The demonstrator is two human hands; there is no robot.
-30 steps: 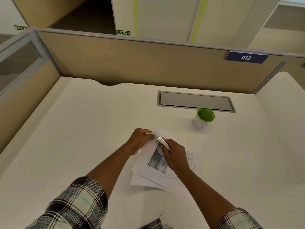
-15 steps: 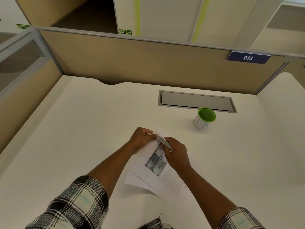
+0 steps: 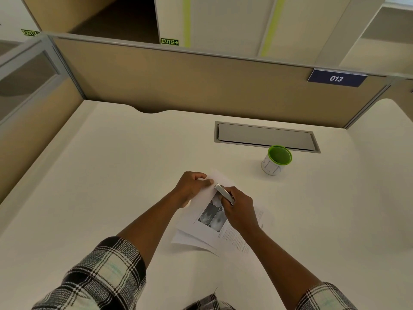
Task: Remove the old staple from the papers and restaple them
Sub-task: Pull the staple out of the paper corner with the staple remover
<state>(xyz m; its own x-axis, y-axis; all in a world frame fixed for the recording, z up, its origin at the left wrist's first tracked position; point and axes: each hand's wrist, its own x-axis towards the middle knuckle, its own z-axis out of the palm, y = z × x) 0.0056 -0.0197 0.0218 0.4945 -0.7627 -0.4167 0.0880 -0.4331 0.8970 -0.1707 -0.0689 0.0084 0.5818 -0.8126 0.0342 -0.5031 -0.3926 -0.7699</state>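
Observation:
A small stack of printed papers [image 3: 202,222] with grey pictures on the top sheet lies on the white desk in front of me. My left hand [image 3: 192,186] pinches the stack's far top corner, thumb on top. My right hand [image 3: 238,209] grips a small silver stapler [image 3: 224,193], whose nose rests on the paper right beside my left thumb. The staple itself is too small to see. The lower sheets fan out at the near left.
A white cup with a green rim [image 3: 276,160] stands on the desk to the far right of the papers. Behind it a grey cable hatch [image 3: 266,136] is set into the desk [image 3: 111,175]. Tan partition walls close the far and left sides.
The papers have swung slightly, their near end shifting left. Both hands stay at the top corner, with the stapler's nose still beside my left thumb.

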